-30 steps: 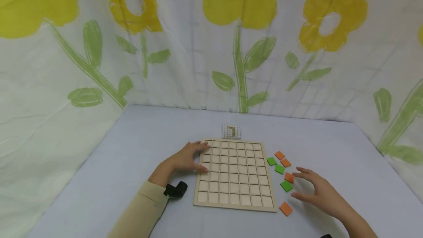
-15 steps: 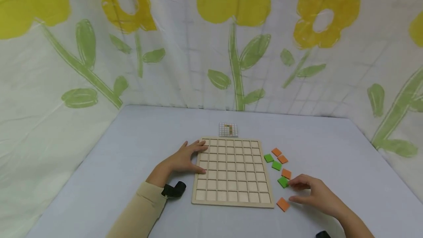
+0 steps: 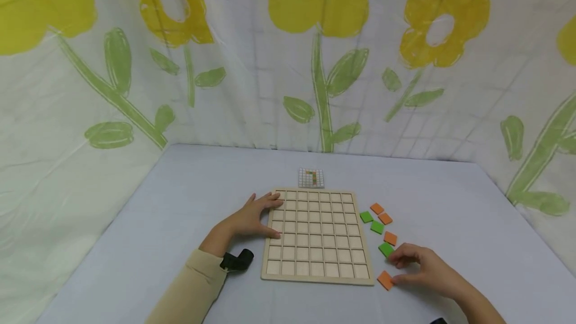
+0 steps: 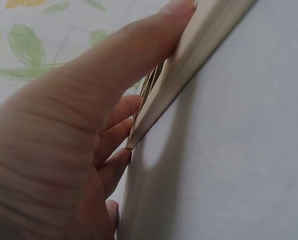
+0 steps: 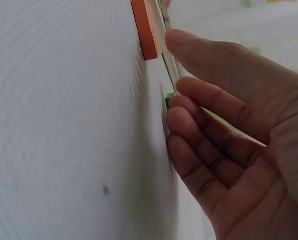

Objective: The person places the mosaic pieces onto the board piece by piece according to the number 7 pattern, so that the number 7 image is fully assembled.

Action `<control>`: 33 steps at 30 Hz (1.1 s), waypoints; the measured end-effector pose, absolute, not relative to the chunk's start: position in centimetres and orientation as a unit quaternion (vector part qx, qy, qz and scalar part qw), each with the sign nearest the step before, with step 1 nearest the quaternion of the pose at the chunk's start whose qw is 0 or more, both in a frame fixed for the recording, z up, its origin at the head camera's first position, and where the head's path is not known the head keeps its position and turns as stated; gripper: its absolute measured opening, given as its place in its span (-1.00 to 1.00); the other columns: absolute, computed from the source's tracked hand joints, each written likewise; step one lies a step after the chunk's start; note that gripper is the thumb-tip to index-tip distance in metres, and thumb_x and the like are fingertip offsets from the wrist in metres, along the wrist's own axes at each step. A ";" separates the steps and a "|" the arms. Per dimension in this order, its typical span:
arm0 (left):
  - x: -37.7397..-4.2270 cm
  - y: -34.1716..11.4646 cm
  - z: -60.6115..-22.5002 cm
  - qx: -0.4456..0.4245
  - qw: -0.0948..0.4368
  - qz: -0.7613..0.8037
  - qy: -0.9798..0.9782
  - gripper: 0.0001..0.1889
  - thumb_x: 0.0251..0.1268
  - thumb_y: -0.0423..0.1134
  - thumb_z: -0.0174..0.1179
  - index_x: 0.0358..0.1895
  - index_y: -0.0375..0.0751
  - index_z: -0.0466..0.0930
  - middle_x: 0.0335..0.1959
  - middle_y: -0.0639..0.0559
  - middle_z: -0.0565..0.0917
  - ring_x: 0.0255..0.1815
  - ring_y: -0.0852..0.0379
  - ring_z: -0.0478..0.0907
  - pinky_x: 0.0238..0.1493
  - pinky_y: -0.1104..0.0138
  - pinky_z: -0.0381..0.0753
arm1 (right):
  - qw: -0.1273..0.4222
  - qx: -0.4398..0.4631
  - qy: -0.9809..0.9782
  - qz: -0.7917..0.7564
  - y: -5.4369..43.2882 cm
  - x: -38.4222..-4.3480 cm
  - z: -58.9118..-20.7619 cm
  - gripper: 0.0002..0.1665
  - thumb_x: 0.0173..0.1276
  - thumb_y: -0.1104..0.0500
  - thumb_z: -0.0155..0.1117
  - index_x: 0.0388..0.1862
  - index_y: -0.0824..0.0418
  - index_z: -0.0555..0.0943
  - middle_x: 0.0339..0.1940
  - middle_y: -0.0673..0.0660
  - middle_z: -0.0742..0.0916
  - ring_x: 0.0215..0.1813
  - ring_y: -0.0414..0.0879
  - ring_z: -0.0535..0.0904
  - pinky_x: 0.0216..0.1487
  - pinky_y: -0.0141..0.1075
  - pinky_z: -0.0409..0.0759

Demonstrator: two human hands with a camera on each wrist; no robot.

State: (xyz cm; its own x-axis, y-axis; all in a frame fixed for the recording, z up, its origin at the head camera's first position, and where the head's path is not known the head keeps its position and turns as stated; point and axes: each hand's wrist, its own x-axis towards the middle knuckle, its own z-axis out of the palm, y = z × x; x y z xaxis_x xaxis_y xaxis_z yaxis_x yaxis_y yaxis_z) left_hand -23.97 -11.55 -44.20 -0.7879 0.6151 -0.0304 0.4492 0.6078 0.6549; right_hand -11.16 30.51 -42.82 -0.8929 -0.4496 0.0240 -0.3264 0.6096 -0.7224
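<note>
A pale wooden grid board (image 3: 317, 282) lies flat on the table. Along its left edge rests my left hand (image 3: 252, 218), fingers spread over the frame and thumb lower down; the left wrist view shows the thumb (image 4: 143, 45) on the board's rim. My right hand (image 3: 425, 266) is low over the table, right of the board, fingers bent and nothing pinched. Its fingertips are right at a green tile (image 3: 385, 249), and its thumb is at the nearest orange tile (image 3: 385, 280). In the right wrist view that orange tile (image 5: 146, 30) lies beside the thumb tip.
Several more square tiles lie right of the board: orange ones such as the farthest orange tile (image 3: 377, 208), and green ones such as the middle green tile (image 3: 377, 227). Behind the board lies a small pattern card (image 3: 311, 178). A flowered curtain (image 3: 252, 64) hangs behind the table.
My right hand has come down and toward me, from beside the upper tiles to between the green and nearest orange tile, its fingers bending more. The left hand stays on the board.
</note>
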 end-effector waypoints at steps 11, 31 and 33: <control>-23.7 -11.6 -44.0 0.300 0.129 0.330 0.886 -0.09 -0.15 0.12 0.43 0.36 -0.08 0.28 0.49 -0.03 0.10 0.53 -0.05 -0.12 0.50 -0.03 -0.48 | 0.092 -0.325 0.854 -0.397 30.6 -11.0 -43.3 -0.66 0.14 0.06 0.37 -0.09 0.10 0.66 -0.15 -0.07 0.65 -0.10 -0.35 0.53 -0.08 -0.58 0.49; -23.7 -11.7 -44.0 0.307 0.122 0.322 0.887 -0.09 -0.14 0.12 0.43 0.36 -0.07 0.28 0.49 -0.04 0.10 0.53 -0.06 -0.12 0.49 -0.06 -0.45 | 0.078 -0.338 0.864 -0.364 30.3 -11.1 -43.2 -0.83 0.13 0.02 0.38 -0.29 -0.02 0.63 -0.27 -0.17 0.66 -0.25 -0.35 0.52 -0.25 -0.49 0.54; -23.7 -11.7 -44.0 0.307 0.122 0.323 0.887 -0.09 -0.14 0.12 0.43 0.36 -0.08 0.28 0.49 -0.04 0.10 0.53 -0.06 -0.12 0.50 -0.06 -0.45 | 0.076 -0.334 0.869 -0.356 30.2 -11.1 -43.0 -0.83 0.13 0.02 0.39 -0.30 -0.03 0.63 -0.29 -0.19 0.66 -0.28 -0.37 0.51 -0.30 -0.49 0.53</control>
